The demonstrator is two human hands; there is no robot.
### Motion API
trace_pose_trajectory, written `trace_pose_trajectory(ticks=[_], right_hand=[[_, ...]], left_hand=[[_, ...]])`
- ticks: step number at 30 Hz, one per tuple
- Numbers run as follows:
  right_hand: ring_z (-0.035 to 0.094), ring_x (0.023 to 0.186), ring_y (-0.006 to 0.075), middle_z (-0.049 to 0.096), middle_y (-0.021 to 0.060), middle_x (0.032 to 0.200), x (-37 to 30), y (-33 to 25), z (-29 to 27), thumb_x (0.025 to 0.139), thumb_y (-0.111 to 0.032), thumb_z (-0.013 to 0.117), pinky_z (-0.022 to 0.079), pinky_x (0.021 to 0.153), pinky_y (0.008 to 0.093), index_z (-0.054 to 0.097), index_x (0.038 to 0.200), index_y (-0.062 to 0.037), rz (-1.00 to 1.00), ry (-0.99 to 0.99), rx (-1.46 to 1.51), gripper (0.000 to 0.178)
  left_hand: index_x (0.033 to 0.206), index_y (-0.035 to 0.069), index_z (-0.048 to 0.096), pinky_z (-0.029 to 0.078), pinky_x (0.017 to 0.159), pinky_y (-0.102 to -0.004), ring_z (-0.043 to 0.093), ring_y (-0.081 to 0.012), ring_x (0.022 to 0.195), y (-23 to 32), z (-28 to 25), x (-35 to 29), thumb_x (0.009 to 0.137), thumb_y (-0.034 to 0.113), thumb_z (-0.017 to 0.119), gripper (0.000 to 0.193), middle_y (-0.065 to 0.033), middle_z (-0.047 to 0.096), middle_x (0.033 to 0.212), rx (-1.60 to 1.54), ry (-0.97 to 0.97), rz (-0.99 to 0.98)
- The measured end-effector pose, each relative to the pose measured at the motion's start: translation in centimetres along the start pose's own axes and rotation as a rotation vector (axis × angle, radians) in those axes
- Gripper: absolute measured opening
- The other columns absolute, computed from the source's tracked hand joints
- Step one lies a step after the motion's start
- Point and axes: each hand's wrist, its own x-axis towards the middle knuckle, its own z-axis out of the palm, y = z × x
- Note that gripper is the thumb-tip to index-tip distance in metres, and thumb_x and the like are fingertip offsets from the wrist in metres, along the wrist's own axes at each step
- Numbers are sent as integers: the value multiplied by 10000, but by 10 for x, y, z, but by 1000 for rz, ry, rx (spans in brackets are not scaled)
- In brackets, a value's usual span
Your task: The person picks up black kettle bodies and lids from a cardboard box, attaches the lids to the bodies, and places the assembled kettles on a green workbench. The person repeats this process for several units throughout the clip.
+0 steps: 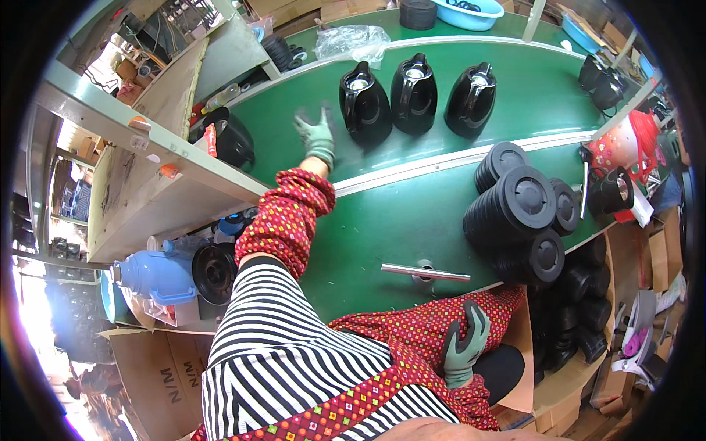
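Observation:
My left hand [317, 137], in a grey-green glove, reaches over the green conveyor belt [287, 103]. Its fingers are spread, slightly blurred, with nothing in them. Just right of it stands a glossy black jug [365, 106]. Two more jugs of the same kind, a middle one [414, 95] and a right one [471, 101], stand upright beside it. My right hand [466, 345], gloved alike, lies on the red patterned apron [382, 323] over my lap. Its fingers are apart and hold nothing.
Stacked black round discs [515, 202] stand on the green table's right side. A metal T-shaped bar [425, 273] sits near its front edge. Left are a blue flask [158, 275] and a grey metal post [147, 132]. A box of black parts [581, 309] stands at right.

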Motion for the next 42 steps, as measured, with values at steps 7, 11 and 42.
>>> trace_pose_trajectory(ticks=[7, 11, 42], right_hand=[[612, 1213, 402, 663, 181, 1361, 5, 1, 2, 890, -153, 743, 484, 1038, 504, 646, 1366, -27, -15, -41, -1, 502], [621, 1207, 391, 677, 185, 1343, 6, -1, 2, 934, -181, 719, 490, 1035, 494, 652, 1356, -23, -28, -50, -35, 455], [698, 929, 181, 544, 184, 1424, 98, -84, -61, 974, -311, 802, 614, 762, 326, 169, 1684, -18, 385, -218, 1115, 995]], left_hand=[[1662, -48, 170, 387, 1239, -501, 436, -489, 1487, 25, -58, 115, 893, 444, 726, 1069, -367, 108, 1711, 610, 438, -32], [1670, -9, 168, 500, 1133, -494, 549, -426, 1406, 34, -78, 142, 893, 414, 742, 1054, -332, 226, 1679, 750, 277, -355], [1137, 50, 703, 543, 875, -442, 646, -387, 998, 198, -244, -254, 735, -52, 777, 421, -186, 610, 1120, -121, -768, 875]])
